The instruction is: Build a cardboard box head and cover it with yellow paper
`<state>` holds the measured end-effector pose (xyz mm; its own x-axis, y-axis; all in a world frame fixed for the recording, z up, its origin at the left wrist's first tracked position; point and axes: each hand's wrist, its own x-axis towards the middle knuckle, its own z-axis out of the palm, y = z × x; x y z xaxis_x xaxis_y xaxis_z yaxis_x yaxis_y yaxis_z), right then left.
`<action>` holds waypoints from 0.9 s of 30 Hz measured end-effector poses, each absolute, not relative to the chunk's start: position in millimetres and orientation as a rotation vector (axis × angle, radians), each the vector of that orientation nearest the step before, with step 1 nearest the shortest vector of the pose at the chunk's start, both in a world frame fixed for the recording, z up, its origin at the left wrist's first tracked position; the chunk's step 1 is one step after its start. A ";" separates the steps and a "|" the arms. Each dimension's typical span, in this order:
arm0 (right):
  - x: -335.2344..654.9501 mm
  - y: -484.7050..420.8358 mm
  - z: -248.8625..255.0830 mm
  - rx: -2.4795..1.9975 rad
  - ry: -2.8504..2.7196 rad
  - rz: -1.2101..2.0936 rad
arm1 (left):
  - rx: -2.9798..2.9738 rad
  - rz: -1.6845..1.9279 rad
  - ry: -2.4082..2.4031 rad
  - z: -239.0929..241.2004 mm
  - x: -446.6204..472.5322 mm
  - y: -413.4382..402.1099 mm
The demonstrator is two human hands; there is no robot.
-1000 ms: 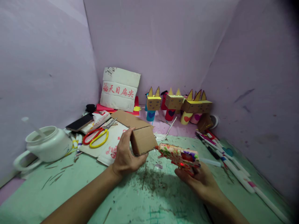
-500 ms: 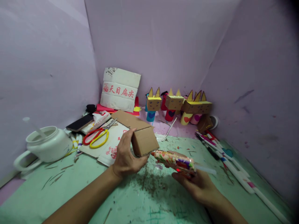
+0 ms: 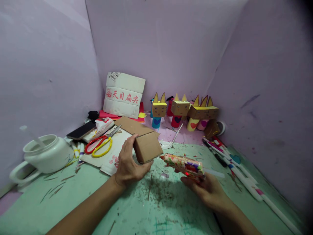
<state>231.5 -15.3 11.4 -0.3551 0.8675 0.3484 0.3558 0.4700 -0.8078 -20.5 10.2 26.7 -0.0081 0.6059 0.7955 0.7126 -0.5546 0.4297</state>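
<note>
My left hand (image 3: 130, 166) grips a small brown cardboard box (image 3: 148, 147) by its left side and lower edge, holding it tilted above the table. In my right hand (image 3: 207, 187) is a flower-patterned hot glue gun (image 3: 182, 163), a red light glowing on its body and a clear glue stick (image 3: 215, 172) poking out of the back. The gun's orange nozzle points left and sits just apart from the box's lower right corner. Behind the box lie a flat cardboard sheet (image 3: 124, 124) and scissors with red and yellow handles (image 3: 102, 148).
A white pot (image 3: 50, 156) stands at left, beside a phone (image 3: 81, 129). Cardboard figures with pointed ears (image 3: 159, 109) line the back, right of a printed white cardboard piece (image 3: 124, 94). Markers (image 3: 238, 173) lie along the right. Scraps litter the green tabletop (image 3: 137, 209).
The glue gun's nozzle has drawn slightly away from the box's corner, leaving a small gap. Both hands keep their holds; the whole view has shifted a little.
</note>
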 end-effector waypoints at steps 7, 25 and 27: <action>223.6 -19.6 13.7 -0.926 -1.967 0.849 | -2.152 -1.610 -1.345 27.3 -16.7 9.5; 231.6 -14.3 12.2 -0.978 -1.909 0.791 | -2.148 -1.598 -1.408 27.2 -20.4 9.6; 231.4 -15.3 10.8 -0.975 -1.924 0.787 | -2.137 -1.601 -1.418 26.9 -20.2 9.6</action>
